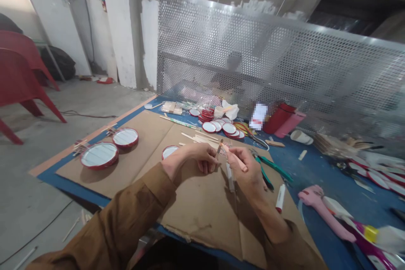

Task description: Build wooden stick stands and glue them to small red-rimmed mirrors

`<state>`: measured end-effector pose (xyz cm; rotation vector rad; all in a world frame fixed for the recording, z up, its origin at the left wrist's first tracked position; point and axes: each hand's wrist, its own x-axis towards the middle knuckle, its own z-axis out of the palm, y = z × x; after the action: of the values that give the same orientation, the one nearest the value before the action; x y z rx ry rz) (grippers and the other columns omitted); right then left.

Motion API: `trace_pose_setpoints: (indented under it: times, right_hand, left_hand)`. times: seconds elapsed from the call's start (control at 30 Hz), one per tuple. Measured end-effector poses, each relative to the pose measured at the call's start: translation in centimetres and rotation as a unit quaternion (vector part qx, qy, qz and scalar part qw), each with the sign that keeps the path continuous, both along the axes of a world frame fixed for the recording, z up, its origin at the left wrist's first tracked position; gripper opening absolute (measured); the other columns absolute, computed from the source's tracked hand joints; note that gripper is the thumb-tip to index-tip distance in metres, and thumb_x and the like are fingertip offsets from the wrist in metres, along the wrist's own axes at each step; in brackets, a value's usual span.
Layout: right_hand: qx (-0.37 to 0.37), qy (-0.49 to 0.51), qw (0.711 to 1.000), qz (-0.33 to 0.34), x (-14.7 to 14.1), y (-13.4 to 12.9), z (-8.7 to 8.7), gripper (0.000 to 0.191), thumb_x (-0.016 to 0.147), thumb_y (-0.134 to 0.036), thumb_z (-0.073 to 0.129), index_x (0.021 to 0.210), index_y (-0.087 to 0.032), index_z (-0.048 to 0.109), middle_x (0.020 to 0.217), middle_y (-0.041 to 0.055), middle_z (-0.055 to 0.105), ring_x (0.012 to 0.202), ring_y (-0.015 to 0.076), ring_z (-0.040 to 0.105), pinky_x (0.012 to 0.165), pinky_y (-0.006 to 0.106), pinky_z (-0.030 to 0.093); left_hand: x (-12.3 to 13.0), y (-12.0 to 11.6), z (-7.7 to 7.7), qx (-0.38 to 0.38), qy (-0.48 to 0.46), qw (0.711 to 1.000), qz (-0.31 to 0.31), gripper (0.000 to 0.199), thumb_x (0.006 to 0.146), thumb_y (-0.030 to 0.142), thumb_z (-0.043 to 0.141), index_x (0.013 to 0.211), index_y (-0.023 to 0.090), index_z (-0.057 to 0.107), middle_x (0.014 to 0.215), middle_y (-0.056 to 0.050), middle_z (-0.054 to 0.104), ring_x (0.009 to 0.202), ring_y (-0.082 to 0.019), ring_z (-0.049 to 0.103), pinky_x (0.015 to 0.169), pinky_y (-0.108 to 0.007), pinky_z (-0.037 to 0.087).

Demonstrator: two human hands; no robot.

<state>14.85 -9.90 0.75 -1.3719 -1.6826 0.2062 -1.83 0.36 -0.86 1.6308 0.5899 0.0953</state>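
Wooden stick (218,152) is in left fingers (209,157), marker (280,198) lettering blurred.

I'm seeing open cardboard (190,204) at the near side; green-handled pliers (276,168) are crowding the right hand (249,172), and red-rimmed discs (229,128) are blocking the far side.

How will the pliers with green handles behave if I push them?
The pliers should hardly roll, since their handles lie spread apart. Pushing one handle might swing it toward the other, across the visible gap. Each looks thick, so probably stiff.
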Motion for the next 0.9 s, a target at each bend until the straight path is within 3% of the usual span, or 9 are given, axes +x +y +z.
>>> trace_pose_setpoints:
  times: [0.5,0.9]
  right_hand:
    - [0.007,-0.004,1.0,-0.002,-0.6,-0.5,0.8,0.026,0.087,-0.044,0.054,0.093,-0.019,0.061,0.084,0.0051,0.07,0.075,0.0193,0.064,0.068,0.03,0.048]
    - [0.011,-0.019,1.0,0.003,-0.3,-0.3,0.6,0.021,0.089,-0.041,0.053,0.093,-0.023,0.063,0.087,0.004,0.07,0.081,0.021,0.064,0.072,0.032,0.047]
  left_hand:
    - [-0.3,-0.6,1.1,0.003,0.02,1.0,0.013,0.023,0.076,0.035,0.067,0.071,0.015,0.059,0.059,-0.001,0.063,0.052,-0.012,0.062,0.055,-0.025,0.051]
    - [-0.3,0.3,-0.1,0.001,0.006,1.0,-0.01,0.03,0.074,0.043,0.07,0.078,0.015,0.061,0.066,-0.001,0.066,0.054,-0.013,0.064,0.057,-0.026,0.052]
